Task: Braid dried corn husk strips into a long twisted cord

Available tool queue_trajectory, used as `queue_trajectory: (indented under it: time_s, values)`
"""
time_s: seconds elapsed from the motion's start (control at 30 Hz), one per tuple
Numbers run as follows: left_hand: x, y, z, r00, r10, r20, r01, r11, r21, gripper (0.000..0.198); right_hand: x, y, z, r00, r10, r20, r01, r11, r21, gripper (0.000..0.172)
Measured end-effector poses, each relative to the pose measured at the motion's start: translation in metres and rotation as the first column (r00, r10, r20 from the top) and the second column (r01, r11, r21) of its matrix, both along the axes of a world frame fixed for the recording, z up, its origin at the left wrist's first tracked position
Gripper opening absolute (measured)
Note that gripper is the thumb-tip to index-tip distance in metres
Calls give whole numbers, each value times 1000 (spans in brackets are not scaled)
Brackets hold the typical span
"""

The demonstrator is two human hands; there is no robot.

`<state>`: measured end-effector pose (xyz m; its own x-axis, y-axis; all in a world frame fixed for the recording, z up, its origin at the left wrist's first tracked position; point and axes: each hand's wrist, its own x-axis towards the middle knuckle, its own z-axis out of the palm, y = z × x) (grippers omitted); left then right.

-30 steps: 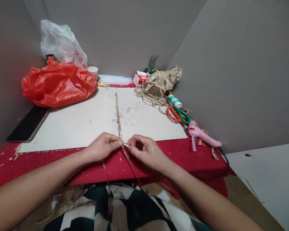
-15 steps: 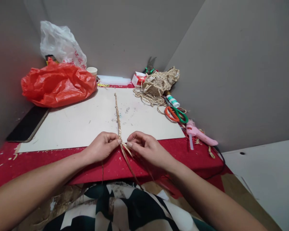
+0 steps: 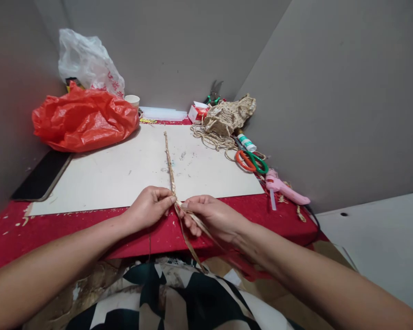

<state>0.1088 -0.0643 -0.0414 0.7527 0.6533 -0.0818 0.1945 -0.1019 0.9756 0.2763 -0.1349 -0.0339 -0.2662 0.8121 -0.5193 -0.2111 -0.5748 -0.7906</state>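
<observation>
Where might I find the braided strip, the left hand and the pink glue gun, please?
Braided strip (image 3: 169,165), head view: middle of its length.
Left hand (image 3: 146,208), head view: middle of the hand.
Pink glue gun (image 3: 286,188), head view: middle of its body.

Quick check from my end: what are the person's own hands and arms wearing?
The left hand and right hand show no gloves, rings or watch. Both forearms are sleeveless in view. Below, a garment has bold dark-green and pale shapes.
</observation>
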Motion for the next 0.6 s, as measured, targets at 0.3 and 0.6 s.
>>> queue_trajectory:
  time_s: [0.3, 0.6]
  values:
    - [5, -11, -3, 987, 150, 52, -130, 950, -284, 24, -46, -16, 8, 935, -352, 53, 355, 933, -64, 23]
    - [2, -13, 1, 991, 97, 92, -49, 904, -425, 20, -55, -9, 0, 919, -334, 212, 329, 943, 59, 30]
